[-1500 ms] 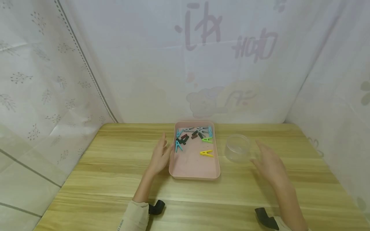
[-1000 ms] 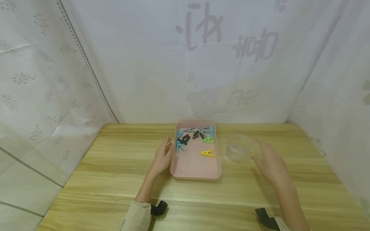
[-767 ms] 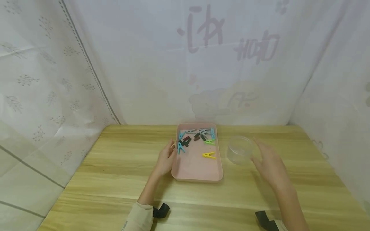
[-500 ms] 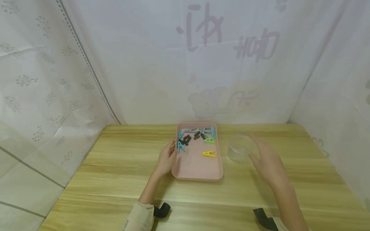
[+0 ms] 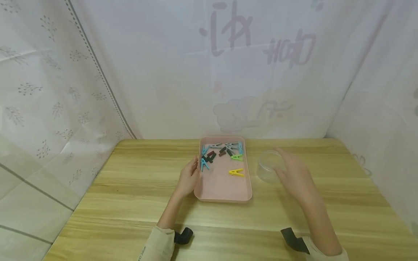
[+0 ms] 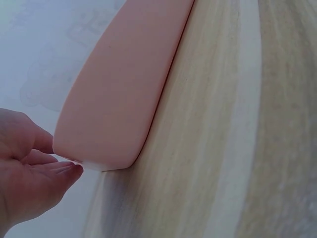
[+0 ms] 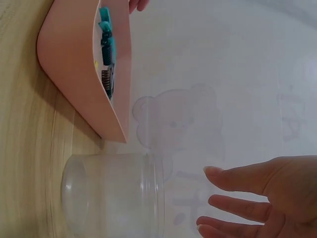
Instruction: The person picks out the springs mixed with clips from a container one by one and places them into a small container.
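A pink tray [image 5: 225, 188] is sitting on the wooden table [image 5: 228, 221], its long sides running from near to far, and it is holding clothespins and short dark pieces. A yellow clothespin [image 5: 236, 172] is lying by the right wall, with a green clothespin [image 5: 237, 157] lying farther along that same side. A blue clothespin [image 5: 204, 165] is leaning at the left wall, and grey clothespins [image 5: 232, 145] are gathering in the far right part. Dark green and dark red pieces [image 5: 222, 154] are lying among them in the far half. The left hand [image 5: 187, 179] is resting at the tray's left side, its fingers meeting the rim; whether they are gripping it, I cannot tell. Just right of the tray, a clear round container [image 5: 267, 175] is standing upright. The right hand [image 5: 298, 177] is hovering by the container's right side with thumb and fingers spread, holding nothing; the right wrist view is showing a gap between fingertips and rim. Behind the table's far edge, a pale printed sheet [image 5: 163, 90] is hanging.
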A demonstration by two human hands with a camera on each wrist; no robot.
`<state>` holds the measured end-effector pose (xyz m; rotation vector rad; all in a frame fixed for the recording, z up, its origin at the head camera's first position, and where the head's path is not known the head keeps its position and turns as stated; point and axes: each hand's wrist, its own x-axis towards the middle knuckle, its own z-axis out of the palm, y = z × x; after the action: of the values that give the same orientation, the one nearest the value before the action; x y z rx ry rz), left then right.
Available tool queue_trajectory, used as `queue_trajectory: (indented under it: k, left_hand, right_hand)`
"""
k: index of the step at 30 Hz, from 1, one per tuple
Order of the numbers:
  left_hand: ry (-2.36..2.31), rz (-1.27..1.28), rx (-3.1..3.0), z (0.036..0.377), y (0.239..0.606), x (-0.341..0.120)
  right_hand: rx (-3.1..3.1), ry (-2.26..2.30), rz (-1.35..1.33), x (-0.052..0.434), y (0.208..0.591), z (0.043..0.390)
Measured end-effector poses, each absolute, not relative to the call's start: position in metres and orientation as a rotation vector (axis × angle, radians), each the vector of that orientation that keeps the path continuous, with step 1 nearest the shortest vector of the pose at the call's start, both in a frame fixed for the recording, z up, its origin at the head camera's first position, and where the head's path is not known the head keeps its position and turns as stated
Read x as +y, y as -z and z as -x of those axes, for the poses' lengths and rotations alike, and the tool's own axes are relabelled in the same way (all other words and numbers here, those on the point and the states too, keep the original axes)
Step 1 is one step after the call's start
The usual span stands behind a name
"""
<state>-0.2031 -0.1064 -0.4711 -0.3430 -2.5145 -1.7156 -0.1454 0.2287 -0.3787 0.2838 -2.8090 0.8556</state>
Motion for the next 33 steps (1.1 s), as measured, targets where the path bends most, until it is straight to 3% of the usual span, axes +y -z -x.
queue_trajectory:
  k: [33]
  left_hand:
    - [1.758, 0.317, -2.51, 0.204, 0.474, -0.105]
  right_hand:
    - [-2.971, -0.95, -0.378, 0.194, 0.37, 0.193]
